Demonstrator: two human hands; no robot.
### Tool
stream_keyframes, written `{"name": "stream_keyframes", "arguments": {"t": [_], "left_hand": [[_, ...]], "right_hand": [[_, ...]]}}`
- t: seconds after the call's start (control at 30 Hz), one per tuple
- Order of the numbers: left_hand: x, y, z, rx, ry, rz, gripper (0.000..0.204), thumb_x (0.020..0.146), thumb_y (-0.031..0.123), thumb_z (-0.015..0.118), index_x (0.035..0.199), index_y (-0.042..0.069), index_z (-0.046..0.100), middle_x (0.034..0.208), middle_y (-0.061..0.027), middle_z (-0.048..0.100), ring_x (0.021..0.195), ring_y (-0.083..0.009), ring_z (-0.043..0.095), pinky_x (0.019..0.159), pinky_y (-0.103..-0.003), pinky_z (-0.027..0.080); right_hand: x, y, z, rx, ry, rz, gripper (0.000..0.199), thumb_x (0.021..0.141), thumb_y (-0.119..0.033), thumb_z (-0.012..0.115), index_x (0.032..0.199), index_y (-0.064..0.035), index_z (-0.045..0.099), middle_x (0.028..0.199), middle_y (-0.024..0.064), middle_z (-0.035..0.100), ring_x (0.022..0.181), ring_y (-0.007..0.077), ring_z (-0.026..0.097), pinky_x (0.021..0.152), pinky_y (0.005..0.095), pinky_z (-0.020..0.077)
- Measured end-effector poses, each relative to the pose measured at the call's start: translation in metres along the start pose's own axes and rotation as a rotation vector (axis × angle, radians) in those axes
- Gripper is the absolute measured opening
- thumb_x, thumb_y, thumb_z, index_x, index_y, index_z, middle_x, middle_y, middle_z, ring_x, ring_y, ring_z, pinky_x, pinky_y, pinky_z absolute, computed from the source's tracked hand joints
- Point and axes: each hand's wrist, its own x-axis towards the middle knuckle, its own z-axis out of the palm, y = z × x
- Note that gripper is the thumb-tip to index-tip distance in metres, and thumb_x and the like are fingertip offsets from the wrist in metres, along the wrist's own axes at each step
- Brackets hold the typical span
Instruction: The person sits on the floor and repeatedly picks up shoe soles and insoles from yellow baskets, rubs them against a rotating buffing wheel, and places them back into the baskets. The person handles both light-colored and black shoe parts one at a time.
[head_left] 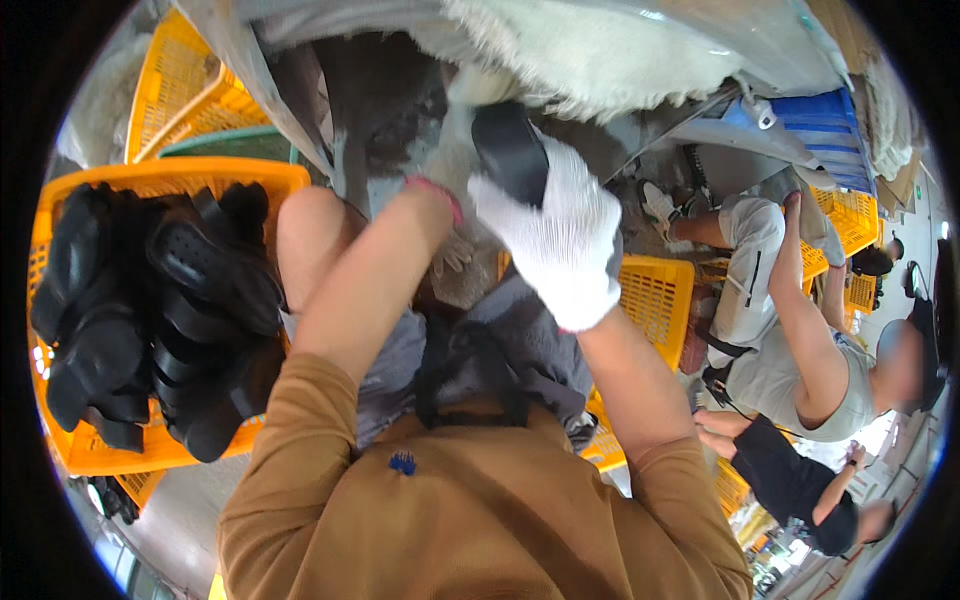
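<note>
My right hand (572, 225), in a white knit glove, grips a black shoe (510, 150) with a smooth rounded surface, like those in the basket at the left. The thumb lies along its near side. My left hand (462, 130), in a greyish glove with a pink cuff, reaches forward next to the shoe's left side. Motion smears it, and its fingers cannot be made out. White fleecy material (610, 60) hangs just beyond both hands, over a dark, dusty hollow.
A yellow basket (170, 180) heaped with black shoes (215, 250) stands by my left knee. Another yellow basket (655, 300) is beside my right leg. A person (800, 370) in a light grey top sits at the right, and one in black (790, 490) is farther off.
</note>
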Motion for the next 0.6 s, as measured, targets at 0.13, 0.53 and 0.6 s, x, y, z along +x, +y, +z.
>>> {"name": "stream_keyframes", "arguments": {"t": [0.13,0.53,0.6], "left_hand": [[-0.002,-0.019,-0.012,0.310,0.086,0.499,0.056,0.115,0.048,0.045,0.137,-0.001,0.061,0.129,-0.0178,0.072,0.116,-0.0299,0.070,0.100,-0.044,0.057],[-0.020,0.005,0.016,0.902,0.430,0.018,0.048,0.107,0.042,0.048,0.140,0.012,0.063,0.125,-0.0160,0.071,0.114,-0.0343,0.068,0.102,-0.047,0.052],[-0.087,0.022,0.030,1.226,0.390,0.065,0.036,0.103,0.033,0.055,0.129,0.011,0.069,0.116,-0.0164,0.072,0.106,-0.0356,0.069,0.094,-0.045,0.054]], "right_hand": [[0.065,-0.013,-0.003,-0.128,-0.013,-0.103,0.041,0.089,-0.039,0.083,0.108,-0.0023,0.080,0.094,0.0192,0.081,0.089,0.0338,0.078,0.080,0.0431,0.0610],[0.053,-0.030,-0.043,0.264,-0.583,0.251,0.065,0.085,-0.013,0.076,0.147,0.0034,0.062,0.133,0.0189,0.073,0.120,0.0285,0.069,0.107,0.0397,0.0530],[0.001,-0.014,-0.067,0.166,-0.585,0.042,0.100,0.083,-0.025,0.078,0.167,0.0062,0.033,0.155,0.0310,0.056,0.143,0.0355,0.059,0.119,0.0394,0.0431]]}}
